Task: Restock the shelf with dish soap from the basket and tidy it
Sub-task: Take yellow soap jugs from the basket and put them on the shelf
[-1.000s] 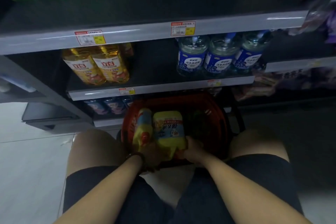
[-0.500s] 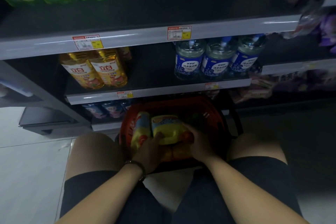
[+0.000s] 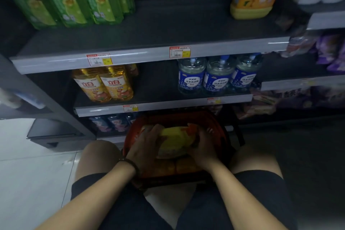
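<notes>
Item: one yellow plastic dish soap bottle [image 3: 174,139], lying on its side in our red basket [image 3: 220,132], long axis left to right, orange cap end toward our right hand [image 3: 202,147]. Our left hand [image 3: 145,145] and right hand wrap curled fingers around its two ends. Smooth, rounded body. Above: a grey shelf [image 3: 149,56] of amber bottles [image 3: 103,84] and clear blue-labelled jugs [image 3: 217,75].

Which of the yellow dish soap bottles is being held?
The yellow bottle in the red basket, gripped by both hands; the shelf bottles stand untouched.
</notes>
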Available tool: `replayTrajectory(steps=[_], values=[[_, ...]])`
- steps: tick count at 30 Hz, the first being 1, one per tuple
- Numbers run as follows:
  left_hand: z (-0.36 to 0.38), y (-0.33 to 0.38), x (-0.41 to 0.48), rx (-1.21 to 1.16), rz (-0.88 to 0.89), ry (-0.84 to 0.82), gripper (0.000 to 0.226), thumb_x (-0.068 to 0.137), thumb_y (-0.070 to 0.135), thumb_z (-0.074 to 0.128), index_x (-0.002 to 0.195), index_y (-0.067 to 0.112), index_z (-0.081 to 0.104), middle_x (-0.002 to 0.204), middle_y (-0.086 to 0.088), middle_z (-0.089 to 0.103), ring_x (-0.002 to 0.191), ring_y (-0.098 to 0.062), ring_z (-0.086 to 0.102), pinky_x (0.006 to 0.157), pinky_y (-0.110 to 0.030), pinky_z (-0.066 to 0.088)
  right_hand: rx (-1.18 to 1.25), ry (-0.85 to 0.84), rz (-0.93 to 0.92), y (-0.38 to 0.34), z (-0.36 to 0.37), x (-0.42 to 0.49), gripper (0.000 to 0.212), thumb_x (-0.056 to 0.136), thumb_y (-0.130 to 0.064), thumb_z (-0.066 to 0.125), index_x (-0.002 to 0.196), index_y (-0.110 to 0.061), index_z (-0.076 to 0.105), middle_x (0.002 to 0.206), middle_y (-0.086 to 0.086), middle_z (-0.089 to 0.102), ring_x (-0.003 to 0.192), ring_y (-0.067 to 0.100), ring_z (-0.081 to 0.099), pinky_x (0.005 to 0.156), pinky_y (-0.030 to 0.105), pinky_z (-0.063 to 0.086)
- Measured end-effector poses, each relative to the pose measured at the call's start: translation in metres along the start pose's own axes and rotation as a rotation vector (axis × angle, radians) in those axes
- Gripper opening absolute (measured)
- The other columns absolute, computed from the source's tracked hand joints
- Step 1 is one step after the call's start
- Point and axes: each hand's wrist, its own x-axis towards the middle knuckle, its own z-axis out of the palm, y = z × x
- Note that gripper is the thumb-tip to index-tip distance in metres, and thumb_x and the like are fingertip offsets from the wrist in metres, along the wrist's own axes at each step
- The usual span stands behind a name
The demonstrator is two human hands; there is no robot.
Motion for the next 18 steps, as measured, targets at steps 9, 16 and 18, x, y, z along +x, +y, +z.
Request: replayTrajectory(steps=[9, 16, 18], values=[[-0.092, 0.072, 0.010, -0.047, 0.229, 0.148, 0.040, 0.101, 0.055, 0.046, 0.116, 0.021, 0.062, 0.106, 0.007, 0.059, 0.098, -0.011, 0.054, 0.084, -0.023, 0.040, 0.090, -0.016, -0.176, -0.068, -0.050, -0.009, 0.083, 0.064, -0.032, 0.099, 0.137, -0.045, 0.060, 0.134, -0.024, 0.069, 0.127, -0.004, 0.063, 0.106, 0.026, 0.054], [-0.171, 0.134, 0.012, -0.150, 0.281, 0.288, 0.024, 0.106, 0.045, 0.055, 0.111, 0.024, 0.065, 0.096, 0.008, 0.069, 0.088, -0.008, 0.065, 0.070, -0.023, 0.047, 0.137, -0.099, -0.302, -0.154, -0.106, -0.015, 0.078, 0.083, -0.032, 0.091, 0.149, -0.037, 0.050, 0.142, -0.011, 0.067, 0.136, 0.009, 0.061, 0.111, 0.043, 0.055], [-0.190, 0.154, 0.012, -0.247, 0.248, 0.290, 0.021, 0.103, 0.046, 0.057, 0.108, 0.027, 0.067, 0.093, 0.004, 0.073, 0.085, -0.012, 0.069, 0.067, -0.033, 0.054, 0.180, -0.058, -0.332, -0.178, -0.119, -0.026, 0.075, 0.082, -0.036, 0.090, 0.148, -0.034, 0.053, 0.140, -0.010, 0.069, 0.133, 0.011, 0.064, 0.110, 0.049, 0.055]])
